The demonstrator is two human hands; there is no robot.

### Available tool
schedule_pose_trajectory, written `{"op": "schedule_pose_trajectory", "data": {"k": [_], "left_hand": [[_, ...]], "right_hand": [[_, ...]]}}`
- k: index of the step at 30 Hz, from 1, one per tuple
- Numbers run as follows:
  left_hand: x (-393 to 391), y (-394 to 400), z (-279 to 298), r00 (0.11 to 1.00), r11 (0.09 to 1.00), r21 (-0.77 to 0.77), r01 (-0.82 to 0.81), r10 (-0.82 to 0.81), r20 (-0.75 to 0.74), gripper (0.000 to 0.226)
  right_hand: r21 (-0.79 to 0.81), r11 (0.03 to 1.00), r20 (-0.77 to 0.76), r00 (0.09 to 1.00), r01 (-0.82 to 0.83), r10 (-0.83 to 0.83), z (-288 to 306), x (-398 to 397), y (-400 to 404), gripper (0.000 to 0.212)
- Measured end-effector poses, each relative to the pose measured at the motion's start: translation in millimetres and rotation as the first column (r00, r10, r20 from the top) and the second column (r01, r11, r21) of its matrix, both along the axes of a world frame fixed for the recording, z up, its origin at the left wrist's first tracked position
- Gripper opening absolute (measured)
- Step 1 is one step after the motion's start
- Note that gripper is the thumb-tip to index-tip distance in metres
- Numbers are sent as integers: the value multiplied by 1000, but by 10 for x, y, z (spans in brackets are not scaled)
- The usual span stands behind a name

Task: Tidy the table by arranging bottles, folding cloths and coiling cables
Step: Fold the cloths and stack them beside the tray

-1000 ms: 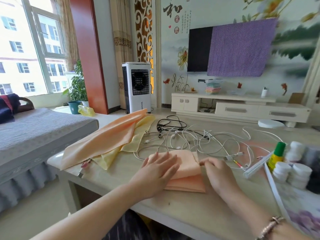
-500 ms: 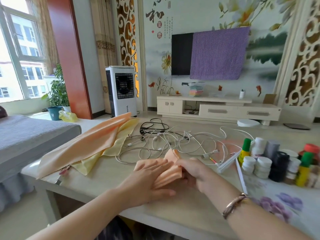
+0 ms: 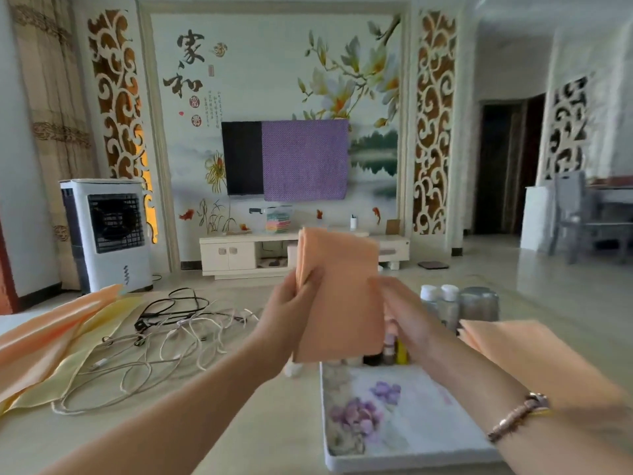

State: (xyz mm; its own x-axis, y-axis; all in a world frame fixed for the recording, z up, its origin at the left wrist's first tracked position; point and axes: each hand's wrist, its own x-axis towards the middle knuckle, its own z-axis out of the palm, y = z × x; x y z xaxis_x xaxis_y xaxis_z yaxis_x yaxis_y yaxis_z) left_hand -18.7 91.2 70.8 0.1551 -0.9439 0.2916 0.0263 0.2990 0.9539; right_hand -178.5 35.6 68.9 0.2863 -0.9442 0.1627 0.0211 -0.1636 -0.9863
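Head view: my left hand [image 3: 291,303] and right hand [image 3: 407,313] grip the soft folded peach cloth [image 3: 339,296], long axis upright, above the table [image 3: 239,389].

Hands in view: two, a left hand [image 3: 291,305] and a right hand [image 3: 409,318]. Orange cloths: three, namely one folded cloth [image 3: 339,296] held up between the hands, one loose orange cloth [image 3: 51,334] at the table's left, and one further orange cloth [image 3: 520,347] at the right. Yellow cloths [image 3: 85,354]: one. Trays [image 3: 346,464]: one, floral. Cables: one black cable [image 3: 171,306]; the white cables [image 3: 144,365] form a tangle, count indeterminate. White-capped bottles [image 3: 440,296]: two visible; others are hidden behind the cloth.
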Motion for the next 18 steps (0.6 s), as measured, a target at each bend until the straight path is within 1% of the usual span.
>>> {"op": "schedule_pose_trajectory", "data": {"k": [1,2,3,4,5,7,8,10,13,15,17,18], "left_hand": [[-184,-70,18,992,996,44,80,-75,-97,31],[-414,-148,26,978,987,80,143,-128,-163,32],[-537,-199,24,971,980,111,163,-140,-196,33],[-795,-294,2,962,968,155,198,-162,-218,33],[-966,-356,-19,961,961,195,197,-151,-230,31],[-1292,-495,-97,960,944,244,221,-166,-226,28],[-1461,-569,-149,957,932,267,245,-189,-220,28],[-1691,-688,-244,967,921,309,238,-195,-164,26],[-1904,-825,-379,980,906,374,199,-193,-56,27],[-1955,-863,-447,981,898,407,168,-191,16,29],[-1999,-880,-510,978,895,419,153,-199,69,32],[-2009,-884,-526,976,899,414,142,-197,92,33]], "right_hand": [[11,1000,-2,1000,26,-26,-22,-194,-30,28],[40,997,-4,998,68,-68,-35,-429,-57,28],[58,992,-12,993,116,-115,-40,-555,-84,25],[68,977,-22,979,204,-203,-45,-823,-106,23],[60,960,-37,961,275,-273,-55,-1009,-136,25],[32,919,-107,916,393,-388,-59,-1367,-189,36],[3,896,-160,885,444,-438,-73,-1548,-213,40],[-41,865,-234,837,500,-495,-130,-1821,-284,47],[-67,846,-331,788,529,-519,-263,-2055,-436,56],[-88,843,-442,737,531,-511,-351,-2106,-523,58],[-136,839,-548,666,527,-507,-432,-2137,-582,61],[-192,835,-630,588,515,-507,-433,-2129,-586,62]]}}
